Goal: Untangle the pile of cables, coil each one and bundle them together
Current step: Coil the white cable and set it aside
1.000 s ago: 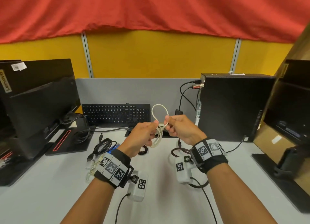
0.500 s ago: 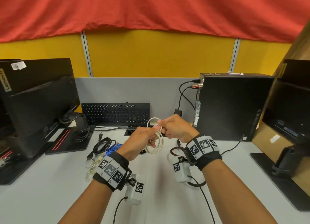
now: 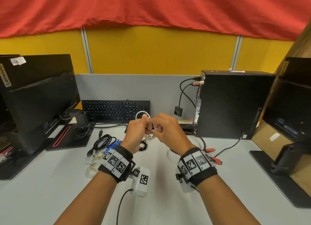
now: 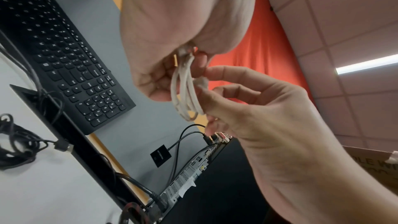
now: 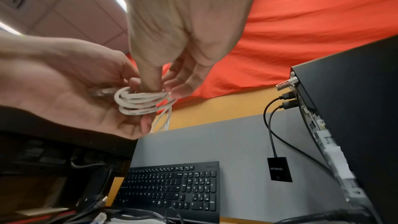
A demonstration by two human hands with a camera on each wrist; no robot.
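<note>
**A:** Which step are you on?

**B:** By my reading, you're finishing the coil on the white cable (image 5: 137, 103). It sits in several tight loops, held up in the air above the middle of the surface (image 3: 159, 199), in front of the keyboard (image 3: 116, 111). Your left hand (image 3: 136, 134) has its fingers curled round one side of the loops. Your right hand (image 3: 165, 132) pinches the other side, thumb pressing down on the bundle, in the right wrist view.

**A:** Is the coil done?

**B:** Not quite, I'd say. A loose loop of the white cable sticks up past your fingers, toward the keyboard, and a plug end (image 4: 201, 82) shows by your right fingertips in the left wrist view. Whether the tail is already wrapped round the loops, I can't tell; your fingers cover that spot.

**A:** So what does the next move need?

**B:** Keep your left hand tight so the loops don't spring apart, and use your right hand to tuck or wind the free end round the bundle. The cable looks stiff enough to uncoil if you let go of either side.

**A:** And after that?

**B:** There's plenty left. A black cable (image 3: 103, 141), a blue one (image 3: 113, 144) and a cream one (image 3: 93, 165) lie heaped toward the left of the surface, beside your left wrist. A cable with red plugs (image 3: 212, 155) lies to the right, near the black computer box (image 3: 234, 105). None of these looks bundled with the others yet.
</note>
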